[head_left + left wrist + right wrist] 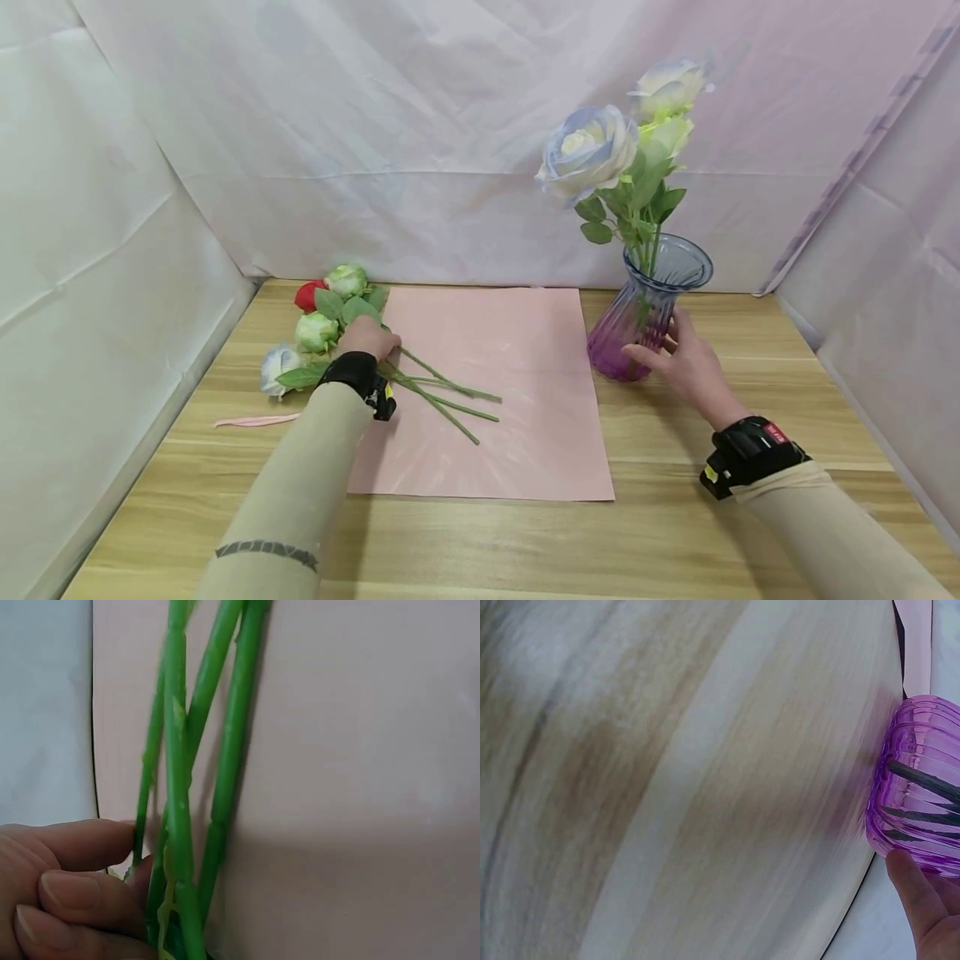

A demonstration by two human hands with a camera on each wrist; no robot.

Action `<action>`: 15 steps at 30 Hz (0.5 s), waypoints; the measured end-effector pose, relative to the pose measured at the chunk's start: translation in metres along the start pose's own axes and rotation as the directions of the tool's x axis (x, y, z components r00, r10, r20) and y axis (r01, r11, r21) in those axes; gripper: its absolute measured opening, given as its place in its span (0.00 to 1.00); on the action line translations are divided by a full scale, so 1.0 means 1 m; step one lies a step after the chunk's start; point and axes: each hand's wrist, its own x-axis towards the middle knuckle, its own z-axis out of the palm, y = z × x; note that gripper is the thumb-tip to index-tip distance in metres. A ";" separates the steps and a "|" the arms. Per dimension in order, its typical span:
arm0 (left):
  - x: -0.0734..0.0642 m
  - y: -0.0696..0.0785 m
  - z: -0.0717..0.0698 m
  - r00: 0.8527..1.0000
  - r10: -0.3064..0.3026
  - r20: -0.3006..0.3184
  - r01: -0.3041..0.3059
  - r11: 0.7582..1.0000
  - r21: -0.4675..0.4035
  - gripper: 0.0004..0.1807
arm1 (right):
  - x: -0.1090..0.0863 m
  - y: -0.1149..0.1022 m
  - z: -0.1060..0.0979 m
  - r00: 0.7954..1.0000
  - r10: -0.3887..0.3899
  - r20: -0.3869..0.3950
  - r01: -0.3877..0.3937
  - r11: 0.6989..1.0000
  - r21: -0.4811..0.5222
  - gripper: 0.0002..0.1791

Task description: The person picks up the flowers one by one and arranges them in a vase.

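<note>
My left hand [367, 335] is at the left among artificial roses on pink paper. The left wrist view shows its curled fingers [71, 889] pinching a thin green rose stem [150, 772], with several thicker stems [225, 750] alongside. Near this hand lie a red rose [309, 295], green-white roses [316, 332] and a pale blue rose [280, 369]. On the right, my right hand [686, 362] grips the lower part of a glass vase [611, 350], blue above and purple below. It holds a blue-white rose [588, 150] and other pale blooms [670, 87]; stem ends [922, 780] show through the glass.
The square pink paper [525, 442] lies flat on the wooden table [480, 550]. A pink ribbon [255, 421] lies at the left. White cloth walls [420, 167] enclose the back and both sides.
</note>
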 end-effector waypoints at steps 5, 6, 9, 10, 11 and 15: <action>-0.002 -0.001 -0.004 1.000 0.022 0.011 -0.022 0.998 -0.053 0.14 | 0.000 -0.001 0.000 1.000 0.004 0.001 -0.004 1.000 -0.012 0.60; -0.002 -0.001 -0.005 1.000 0.025 0.014 -0.024 0.997 -0.070 0.14 | 0.000 -0.001 0.000 1.000 0.004 0.002 -0.004 1.000 -0.014 0.60; -0.004 -0.004 -0.009 0.999 0.015 0.028 -0.010 0.982 -0.187 0.15 | 0.000 -0.001 0.000 1.000 0.007 0.004 -0.007 1.000 -0.013 0.60; -0.004 -0.006 -0.010 0.999 0.011 0.040 -0.001 0.970 -0.243 0.15 | 0.000 -0.001 0.000 1.000 0.007 0.005 -0.007 1.000 -0.009 0.60; -0.005 -0.006 -0.012 0.999 0.000 0.049 0.015 0.951 -0.308 0.14 | 0.000 -0.002 0.000 1.000 0.007 0.005 -0.007 1.000 -0.006 0.60; -0.007 -0.007 -0.018 0.997 -0.033 0.071 0.064 0.863 -0.502 0.12 | 0.000 -0.001 0.000 1.000 0.008 0.004 -0.008 1.000 0.004 0.61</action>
